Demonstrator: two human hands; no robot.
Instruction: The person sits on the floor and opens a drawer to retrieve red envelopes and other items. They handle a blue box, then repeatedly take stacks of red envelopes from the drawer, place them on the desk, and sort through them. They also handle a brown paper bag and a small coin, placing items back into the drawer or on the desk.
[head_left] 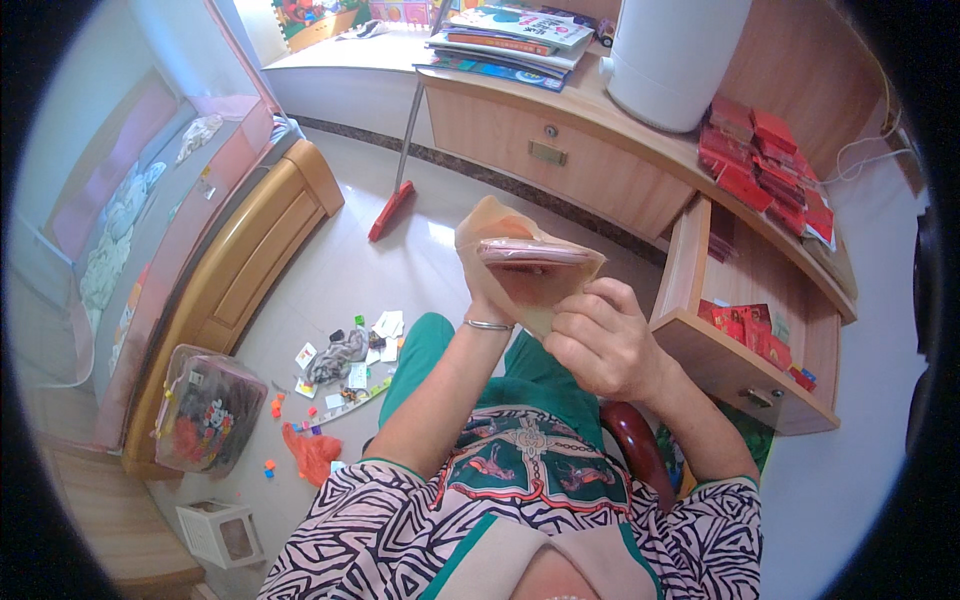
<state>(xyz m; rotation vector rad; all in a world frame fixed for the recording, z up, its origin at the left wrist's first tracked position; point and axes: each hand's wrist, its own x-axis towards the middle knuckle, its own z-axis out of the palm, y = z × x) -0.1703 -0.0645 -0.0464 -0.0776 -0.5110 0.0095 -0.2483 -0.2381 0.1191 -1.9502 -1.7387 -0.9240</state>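
A tan paper envelope (490, 222) is held up in front of me, its mouth spread wide. Inside lies a flat pinkish stack (535, 253) with a shiny, clear-looking wrapper; what it is I cannot make out. My left hand (484, 306), with a silver bangle at the wrist, supports the envelope from behind and below, its fingers mostly hidden by the paper. At the envelope's right edge, my right hand (603, 340) is closed with its fingers curled on the paper. To the right of it stands a pulled-out drawer (745, 362) holding several red packets (750, 330).
Several red packets (765, 165) are piled on the wooden desk, beside a white cylindrical container (672, 60) and stacked books (515, 40). A red-headed broom (391, 211) leans against the desk. Cards, a grey cloth (338, 357) and an orange bag (313, 455) litter the floor near a clear storage box (208, 410).
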